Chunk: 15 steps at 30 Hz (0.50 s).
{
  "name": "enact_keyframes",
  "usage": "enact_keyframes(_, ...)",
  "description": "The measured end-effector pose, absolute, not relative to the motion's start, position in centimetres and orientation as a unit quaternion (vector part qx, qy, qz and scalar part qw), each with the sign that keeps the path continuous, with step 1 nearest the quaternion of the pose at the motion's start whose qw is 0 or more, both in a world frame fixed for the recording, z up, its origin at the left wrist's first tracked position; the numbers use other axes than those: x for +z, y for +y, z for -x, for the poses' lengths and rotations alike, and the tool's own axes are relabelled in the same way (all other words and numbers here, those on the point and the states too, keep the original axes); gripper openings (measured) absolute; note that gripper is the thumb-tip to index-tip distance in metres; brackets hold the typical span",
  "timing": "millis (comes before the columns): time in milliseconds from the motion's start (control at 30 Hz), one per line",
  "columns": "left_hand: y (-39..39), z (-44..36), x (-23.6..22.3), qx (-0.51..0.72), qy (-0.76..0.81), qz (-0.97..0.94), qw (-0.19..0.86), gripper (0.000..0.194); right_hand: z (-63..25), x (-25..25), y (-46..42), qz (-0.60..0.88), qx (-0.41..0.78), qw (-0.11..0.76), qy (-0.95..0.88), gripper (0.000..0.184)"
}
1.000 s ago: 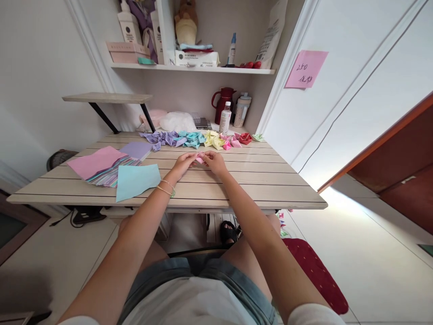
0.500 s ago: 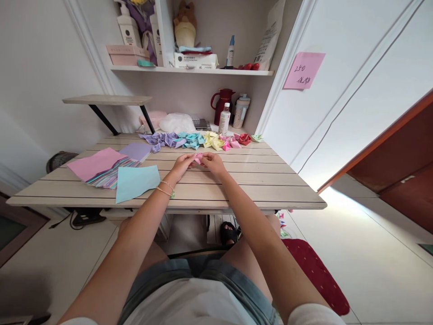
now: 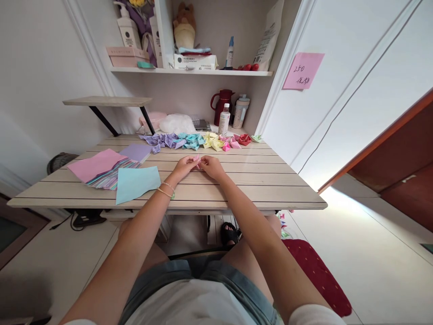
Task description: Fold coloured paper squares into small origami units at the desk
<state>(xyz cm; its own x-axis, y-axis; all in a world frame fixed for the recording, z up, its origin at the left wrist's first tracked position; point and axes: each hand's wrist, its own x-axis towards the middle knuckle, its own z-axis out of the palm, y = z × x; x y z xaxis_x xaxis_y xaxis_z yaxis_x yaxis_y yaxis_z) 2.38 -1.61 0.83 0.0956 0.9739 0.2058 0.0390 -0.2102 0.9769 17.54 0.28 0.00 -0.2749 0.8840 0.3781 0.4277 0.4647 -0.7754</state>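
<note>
A small piece of folded pink paper (image 3: 196,158) is pinched between my two hands, just above the middle of the table. My left hand (image 3: 184,167) grips its left side, thumb and fingers together. On the other side my right hand (image 3: 212,167) has its fingertips closed on the paper. Fingers cover most of it, so its full shape is hidden. Beyond the hands lies a row of folded paper pieces: purple (image 3: 165,140), blue (image 3: 193,141), yellow (image 3: 213,141), pink (image 3: 231,143), red (image 3: 244,139) and pale green (image 3: 257,137).
Left on the table (image 3: 270,180) are a light blue sheet (image 3: 137,183), a pink sheet (image 3: 96,163) over a fanned paper stack (image 3: 110,177), and a purple sheet (image 3: 137,152). A bottle (image 3: 224,119), a red jug (image 3: 222,106) and a tumbler (image 3: 241,111) stand at the back.
The fingers have shifted around the pink paper, and less of it shows on the right. My right hand has drawn slightly inward and lower. The other papers stay put.
</note>
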Motion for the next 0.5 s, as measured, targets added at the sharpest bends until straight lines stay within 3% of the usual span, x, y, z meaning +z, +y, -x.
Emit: enact_keyframes(500, -1.57, -2.36, 0.75, 0.492, 0.432, -0.619, 0.433, 0.035, -17.49, 0.31, -0.04, 0.449, 0.215, 0.369, -0.785, 0.019)
